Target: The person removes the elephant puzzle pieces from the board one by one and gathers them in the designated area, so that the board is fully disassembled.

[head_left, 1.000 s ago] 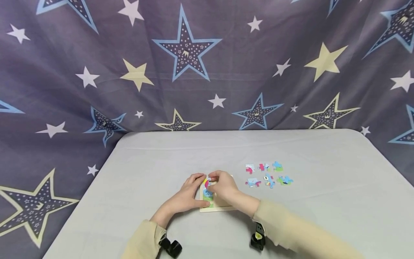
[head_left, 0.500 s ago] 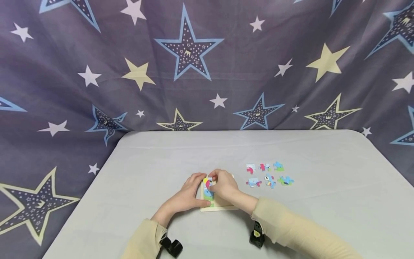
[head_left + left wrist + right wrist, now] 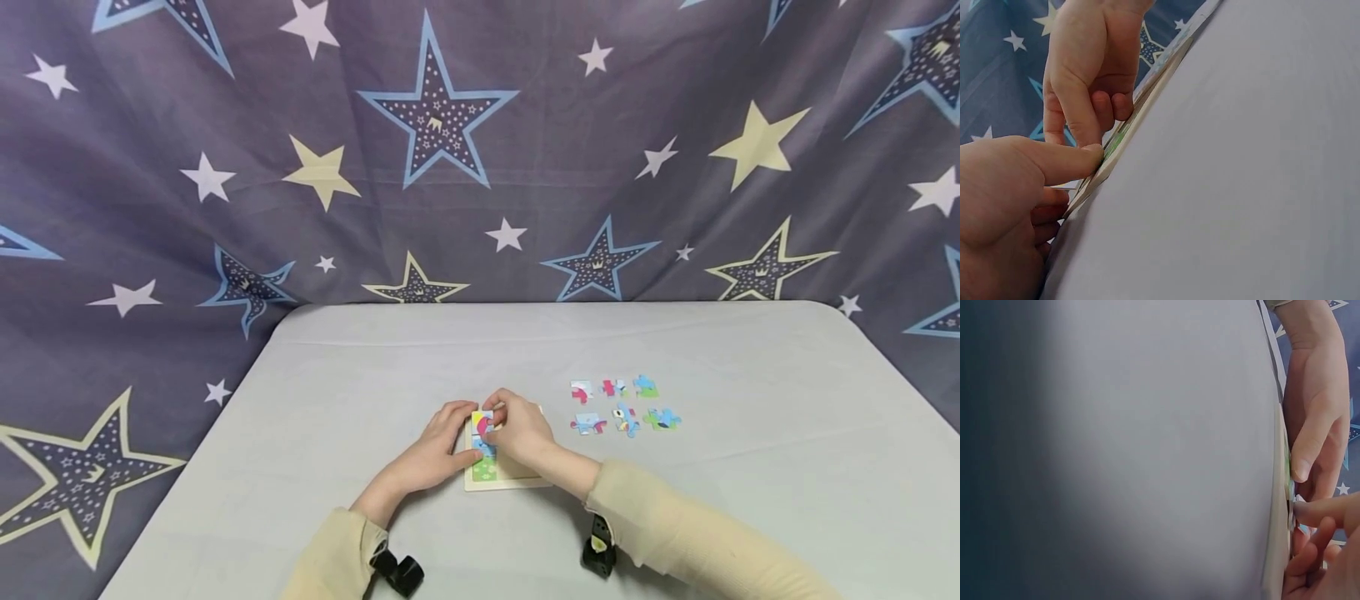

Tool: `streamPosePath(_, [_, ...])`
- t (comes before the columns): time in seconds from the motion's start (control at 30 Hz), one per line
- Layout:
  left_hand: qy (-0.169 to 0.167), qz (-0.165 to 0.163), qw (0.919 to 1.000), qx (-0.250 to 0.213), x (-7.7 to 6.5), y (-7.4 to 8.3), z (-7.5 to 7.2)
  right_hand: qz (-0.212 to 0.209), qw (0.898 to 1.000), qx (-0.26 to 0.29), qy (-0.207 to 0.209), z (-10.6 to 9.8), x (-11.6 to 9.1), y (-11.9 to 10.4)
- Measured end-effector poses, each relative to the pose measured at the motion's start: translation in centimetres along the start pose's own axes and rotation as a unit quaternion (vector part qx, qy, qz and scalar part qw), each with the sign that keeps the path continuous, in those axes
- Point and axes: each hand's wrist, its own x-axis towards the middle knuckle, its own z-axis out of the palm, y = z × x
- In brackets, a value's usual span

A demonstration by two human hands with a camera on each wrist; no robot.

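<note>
In the head view a pale wooden puzzle tray lies on the table. Down its left column sit a yellow-and-pink puzzle piece, a blue piece and a green piece. My right hand pinches the yellow-and-pink piece at its right side between thumb and fingers. Along the tray's left edge rests my left hand, fingers stretched to the upper left corner and thumb pressing on the blue piece. Both wrist views look along the tray edge, with the left thumb close to the right fingertips.
Several loose puzzle pieces lie in two rows right of the tray, among them a blue-and-green piece and a pink-and-white piece. A grey cloth covers the table. Behind it hangs a starry curtain.
My left thumb has shifted up from the green piece to the blue one. The yellow-and-pink piece, tilted earlier, now lies square in the upper left corner, the right hand still at it.
</note>
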Motion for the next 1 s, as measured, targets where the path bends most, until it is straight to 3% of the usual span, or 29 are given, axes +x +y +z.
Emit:
streamPosePath(0.43, [0.013,-0.005,0.9999,0.002,0.1,0.3,0.0,-0.025,0.997,0.067,0.008,-0.4,-0.1,0.8])
streamPosePath(0.67, [0.012,-0.008,0.9999,0.0,0.0,0.3,0.2,-0.002,0.994,0.112,0.005,-0.6,-0.2,0.9])
streamPosePath(1.0, [0.013,-0.004,0.9999,0.008,-0.1,0.3,0.2,0.015,0.992,0.128,-0.004,-1.6,-1.1,1.3])
